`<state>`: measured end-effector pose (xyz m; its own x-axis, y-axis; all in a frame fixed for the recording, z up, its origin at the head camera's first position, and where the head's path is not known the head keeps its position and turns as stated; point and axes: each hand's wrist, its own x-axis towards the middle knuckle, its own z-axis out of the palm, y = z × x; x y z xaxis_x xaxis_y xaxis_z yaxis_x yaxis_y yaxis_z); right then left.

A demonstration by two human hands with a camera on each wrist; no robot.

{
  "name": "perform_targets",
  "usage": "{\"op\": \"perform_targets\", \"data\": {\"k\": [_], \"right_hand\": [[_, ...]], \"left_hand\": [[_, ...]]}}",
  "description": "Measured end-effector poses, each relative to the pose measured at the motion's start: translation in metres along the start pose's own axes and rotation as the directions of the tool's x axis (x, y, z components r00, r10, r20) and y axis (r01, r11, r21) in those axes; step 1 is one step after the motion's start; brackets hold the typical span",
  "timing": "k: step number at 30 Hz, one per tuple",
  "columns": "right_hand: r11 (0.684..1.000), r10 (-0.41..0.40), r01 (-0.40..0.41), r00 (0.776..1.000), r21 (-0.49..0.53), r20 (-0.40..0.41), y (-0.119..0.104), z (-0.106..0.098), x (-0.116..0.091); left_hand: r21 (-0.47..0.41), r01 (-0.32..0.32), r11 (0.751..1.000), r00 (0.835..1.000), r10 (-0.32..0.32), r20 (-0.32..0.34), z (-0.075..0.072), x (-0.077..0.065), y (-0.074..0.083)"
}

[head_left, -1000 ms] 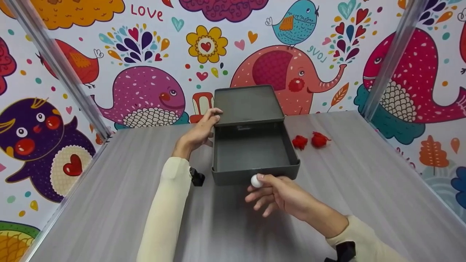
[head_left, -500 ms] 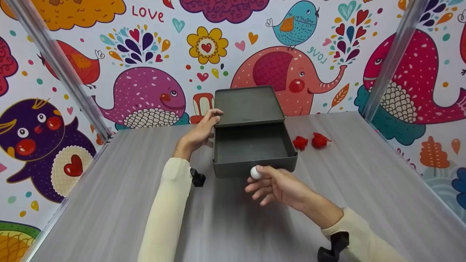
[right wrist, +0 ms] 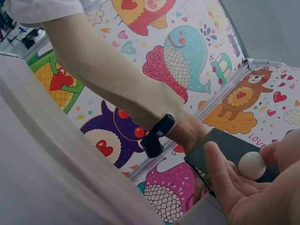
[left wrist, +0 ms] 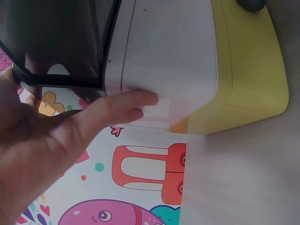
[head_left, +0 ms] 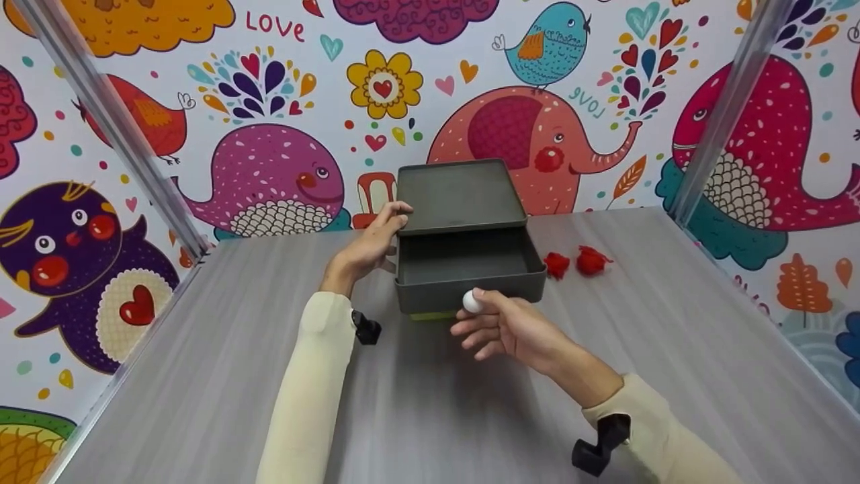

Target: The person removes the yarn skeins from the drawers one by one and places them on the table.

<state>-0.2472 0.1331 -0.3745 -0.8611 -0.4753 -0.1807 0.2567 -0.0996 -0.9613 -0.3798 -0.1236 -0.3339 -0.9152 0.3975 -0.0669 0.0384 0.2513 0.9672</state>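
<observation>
A small drawer unit stands at the middle back, with a dark grey tray-like top (head_left: 463,195), a white side (left wrist: 168,56) and a yellow lower part (left wrist: 255,70). Its dark grey drawer (head_left: 433,296) sticks out toward me and holds nothing I can see. My right hand (head_left: 521,329) pinches the round white knob (head_left: 472,302) on the drawer's front, thumb against it and lower fingers spread. My left hand (head_left: 366,249) rests against the unit's left side, fingertips at the top's rim and straight fingers (left wrist: 126,101) along the white side.
Two crumpled red things (head_left: 556,265) lie on the grey tabletop (head_left: 269,336) right of the drawer unit. Printed walls (head_left: 275,168) close off the back and sides, with metal posts (head_left: 722,114) at the corners. A dark knob (left wrist: 251,3) shows on the yellow part.
My right hand has moved away from me with the knob, and the drawer has slid further into the unit. Some yellow now shows beneath it. My left hand has stayed in place.
</observation>
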Motion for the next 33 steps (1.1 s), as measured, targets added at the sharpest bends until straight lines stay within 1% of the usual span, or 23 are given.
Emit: {"op": "perform_targets", "data": {"k": [13,24,30,33], "right_hand": [[0.998,-0.014,0.019,0.997,0.059,-0.076,-0.002,-0.001,0.018],[0.994,-0.039,0.052,0.990,0.096,-0.134,-0.002,-0.002,0.034],[0.992,-0.093,0.105,0.980,0.063,-0.175,0.001,-0.001,0.042],[0.992,-0.112,0.123,0.973,0.042,-0.203,0.001,-0.001,0.045]], "left_hand": [[-0.040,-0.019,0.999,1.000,0.019,-0.001,-0.001,0.002,-0.003],[-0.015,-0.025,1.000,0.999,0.025,-0.021,0.001,0.003,-0.005],[-0.020,-0.028,0.999,0.999,0.027,-0.033,0.002,0.003,-0.005],[0.012,-0.032,0.999,0.999,0.032,-0.041,0.003,0.001,-0.004]]}}
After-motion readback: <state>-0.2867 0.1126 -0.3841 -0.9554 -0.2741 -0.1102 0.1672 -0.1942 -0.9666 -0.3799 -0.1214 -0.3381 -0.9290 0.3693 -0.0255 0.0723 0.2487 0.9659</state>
